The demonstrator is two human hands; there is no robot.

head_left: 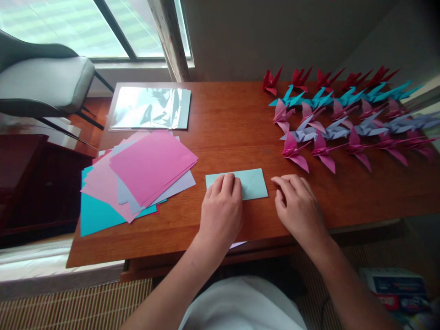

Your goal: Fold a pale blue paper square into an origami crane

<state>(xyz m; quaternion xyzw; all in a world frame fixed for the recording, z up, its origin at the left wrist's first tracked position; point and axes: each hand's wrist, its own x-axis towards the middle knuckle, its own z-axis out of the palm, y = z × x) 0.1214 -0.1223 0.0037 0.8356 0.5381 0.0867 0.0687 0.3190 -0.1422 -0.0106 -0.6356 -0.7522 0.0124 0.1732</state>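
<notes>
A pale mint-green sheet of paper [254, 183], folded into a flat rectangle, lies near the front of the wooden table. My left hand [222, 201] is on its left half, fingers curled and pressing it down; the thumb is hidden. Just off the right end of the paper, my right hand [298, 201] rests at the tabletop with nothing visible in it. Its fingers are loosely bent, and a gap shows between thumb and forefinger.
Loose coloured sheets [154, 165] are fanned out at the left of the table [227, 123]. Behind them lies a shiny clear pack of paper [147, 107]. Rows of folded paper cranes [319, 146] stand at the right. A chair [44, 82] is by the window.
</notes>
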